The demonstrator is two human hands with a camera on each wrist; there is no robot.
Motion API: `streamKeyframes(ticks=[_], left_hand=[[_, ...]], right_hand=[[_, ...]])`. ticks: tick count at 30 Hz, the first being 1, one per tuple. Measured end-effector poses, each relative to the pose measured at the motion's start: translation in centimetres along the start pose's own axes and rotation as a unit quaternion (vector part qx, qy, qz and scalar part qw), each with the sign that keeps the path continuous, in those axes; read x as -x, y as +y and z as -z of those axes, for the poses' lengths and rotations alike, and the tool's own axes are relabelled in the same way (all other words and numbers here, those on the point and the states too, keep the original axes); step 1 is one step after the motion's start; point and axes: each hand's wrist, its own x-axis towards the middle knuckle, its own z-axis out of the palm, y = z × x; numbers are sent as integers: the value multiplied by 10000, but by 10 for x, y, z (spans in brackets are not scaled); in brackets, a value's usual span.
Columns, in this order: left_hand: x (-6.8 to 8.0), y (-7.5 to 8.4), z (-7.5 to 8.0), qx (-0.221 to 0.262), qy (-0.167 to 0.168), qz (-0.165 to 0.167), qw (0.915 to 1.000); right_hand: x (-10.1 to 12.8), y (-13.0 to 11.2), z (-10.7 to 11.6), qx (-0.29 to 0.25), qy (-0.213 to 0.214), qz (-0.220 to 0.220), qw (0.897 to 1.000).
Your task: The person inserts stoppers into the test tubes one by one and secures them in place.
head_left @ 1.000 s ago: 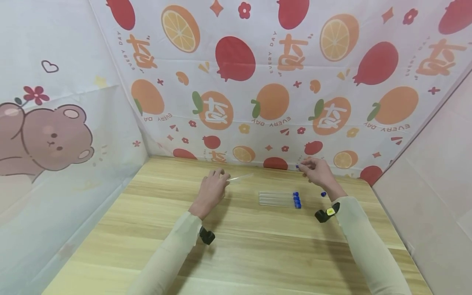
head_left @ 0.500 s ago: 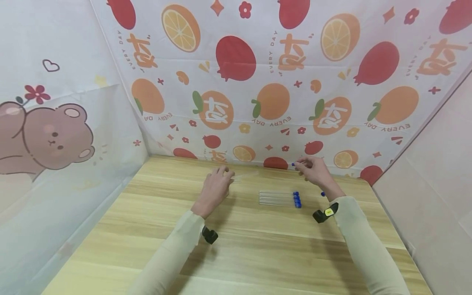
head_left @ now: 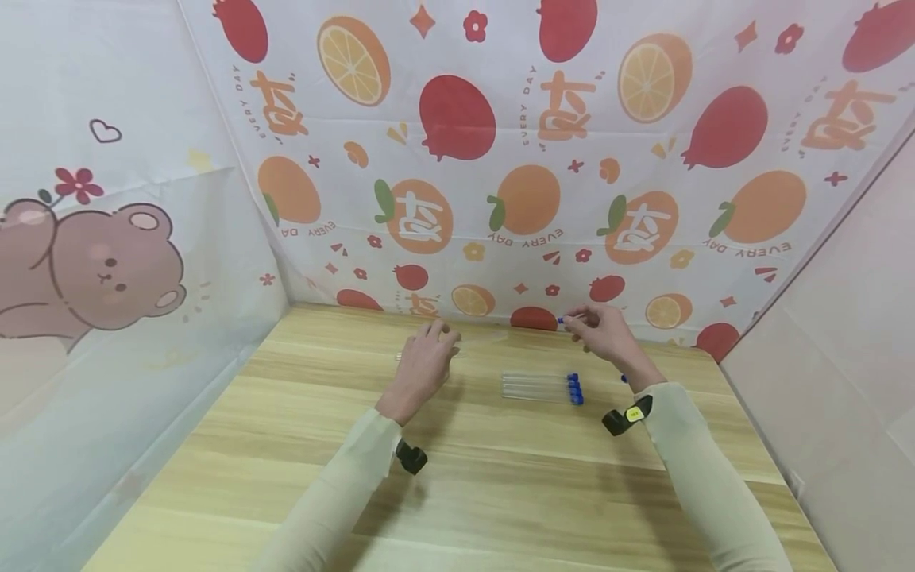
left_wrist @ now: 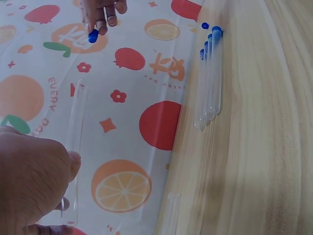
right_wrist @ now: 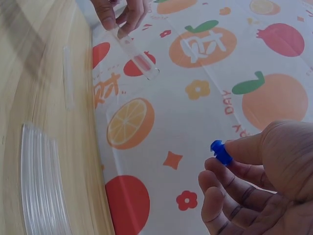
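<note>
While the left hand (head_left: 422,367) is raised above the wooden table (head_left: 457,477) with its fingers curled round a clear open tube (left_wrist: 76,147), the right hand (head_left: 604,334) is lifted too, pinching a small blue cap (right_wrist: 221,152) between thumb and fingertips, the other fingers loosely bent. Taking the row of capped tubes (head_left: 542,386) lying on the table as the landmark: the left hand is to its left and a little farther back, and its tube points from the hand toward the right hand, with the open mouth leading. The right hand is behind the row and slightly to its right, close to the fruit-printed cloth (head_left: 500,159) that forms the back wall. Cap and tube mouth are apart, with a clear gap between them in both wrist views. The row itself is made of a few clear tubes lying side by side and touching, their blue caps all at the right end. Just past that capped end, a loose blue cap (left_wrist: 205,25) rests on the table, near the right wrist in the head view. Another clear tube (right_wrist: 68,77) lies on the wood behind and left of the row, near the foot of the cloth. Left of everything hangs a side sheet with a brown bear (head_left: 93,262) on it.
</note>
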Motion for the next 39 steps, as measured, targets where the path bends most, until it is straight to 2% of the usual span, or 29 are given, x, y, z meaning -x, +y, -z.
streamKeyframes(ticks=[13,20,39], left_hand=[[-2,6,3,-157,-5,72,9999],[-5,10,5,-69,-82,106,9999],[-9,16,8,-65,218,-115,9997]], right_hand=[[3,-12,-10,-357,-178,74,9992],[1,-15,-17,-307,-223,355,9987],[6,-21,-30,-504,-377,381,9973]])
